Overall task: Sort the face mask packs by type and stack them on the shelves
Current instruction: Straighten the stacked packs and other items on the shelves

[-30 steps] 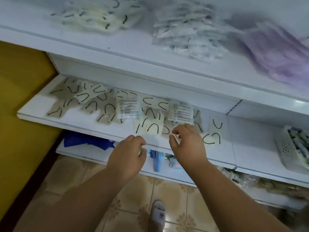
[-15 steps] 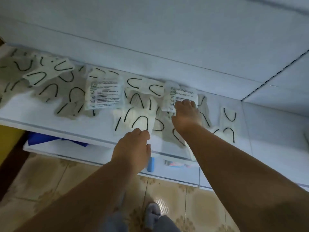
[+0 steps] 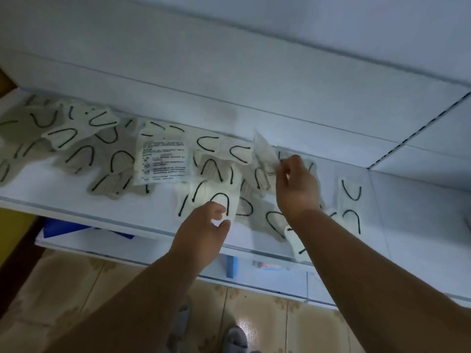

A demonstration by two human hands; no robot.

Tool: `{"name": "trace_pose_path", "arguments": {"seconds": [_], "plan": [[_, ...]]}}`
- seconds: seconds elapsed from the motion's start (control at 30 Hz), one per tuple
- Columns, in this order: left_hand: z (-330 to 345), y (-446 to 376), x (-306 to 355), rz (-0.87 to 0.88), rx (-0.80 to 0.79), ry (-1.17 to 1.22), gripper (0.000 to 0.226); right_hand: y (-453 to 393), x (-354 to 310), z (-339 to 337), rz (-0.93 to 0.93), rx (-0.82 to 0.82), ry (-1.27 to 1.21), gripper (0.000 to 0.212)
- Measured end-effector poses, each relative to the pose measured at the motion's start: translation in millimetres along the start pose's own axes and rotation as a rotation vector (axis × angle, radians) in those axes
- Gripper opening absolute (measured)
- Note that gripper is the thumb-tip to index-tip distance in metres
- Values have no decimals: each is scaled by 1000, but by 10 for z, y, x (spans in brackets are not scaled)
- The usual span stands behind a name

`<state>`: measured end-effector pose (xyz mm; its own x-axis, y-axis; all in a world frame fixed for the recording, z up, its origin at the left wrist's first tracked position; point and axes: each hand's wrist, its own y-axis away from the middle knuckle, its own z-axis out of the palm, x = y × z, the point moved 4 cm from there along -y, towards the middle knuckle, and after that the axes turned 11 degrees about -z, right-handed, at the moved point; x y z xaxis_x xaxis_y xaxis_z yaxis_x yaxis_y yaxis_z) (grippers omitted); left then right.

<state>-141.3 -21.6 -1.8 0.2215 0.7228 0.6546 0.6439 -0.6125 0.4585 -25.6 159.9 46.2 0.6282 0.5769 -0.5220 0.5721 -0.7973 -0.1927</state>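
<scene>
A white shelf (image 3: 76, 200) carries a loose scatter of face mask packs (image 3: 76, 154) — clear wrappers over pale masks with black ear loops, overlapping one another from the left end across to the right. One pack with a printed label (image 3: 161, 160) lies face-down-side up near the middle, its block of small text too blurred to read.

The right hand (image 3: 297, 184) reaches over the shelf and pinches the corner of a clear pack (image 3: 263, 151) between thumb and curled fingers, lifting it so that it stands tilted above the packs beneath; the wrapper is motion-blurred, so what type of mask it holds cannot be told. The left hand (image 3: 201, 235) hovers at the shelf's front edge, its thumb and forefinger curved apart with a gap between them, just at the lower edge of a white pack (image 3: 204, 197) — it appears to touch that edge, though not to grip it.

Further right, two more packs (image 3: 351, 200) lie apart from the main cluster, and one pack (image 3: 297, 242) hangs over the front lip beside the right forearm. Below, a lower shelf (image 3: 267, 276) holds a blue box (image 3: 233, 266) and a blue sheet (image 3: 66, 229). Beige patterned floor tiles (image 3: 254, 317) and a grey slipper (image 3: 235, 340) show at the bottom.
</scene>
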Motion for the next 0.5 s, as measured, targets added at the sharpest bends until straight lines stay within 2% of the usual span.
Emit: {"name": "trace_pose_path", "arguments": {"seconds": [0.13,0.2,0.23,0.33,0.4,0.43,0.5], "plan": [[-40,454,114,-448,-316,805,34,777,-432,-449,150,84,-521,16],[-30,769,101,-575,-420,1100,36,1170,-602,-532,208,25,-705,18],[-37,906,53,-602,-421,1198,37,1346,-679,-563,232,-11,-767,20],[-100,1251,-239,-633,-368,1307,46,1808,-801,-637,329,-61,-844,25],[-190,1385,-424,-592,-416,1337,51,2030,-927,-692,342,-109,-896,11],[-261,1437,-477,-554,-446,1330,48,2129,-1003,-716,370,-126,-949,11],[-410,1487,-570,-458,-480,1258,47,2302,-1109,-733,460,-148,-1038,31]]}}
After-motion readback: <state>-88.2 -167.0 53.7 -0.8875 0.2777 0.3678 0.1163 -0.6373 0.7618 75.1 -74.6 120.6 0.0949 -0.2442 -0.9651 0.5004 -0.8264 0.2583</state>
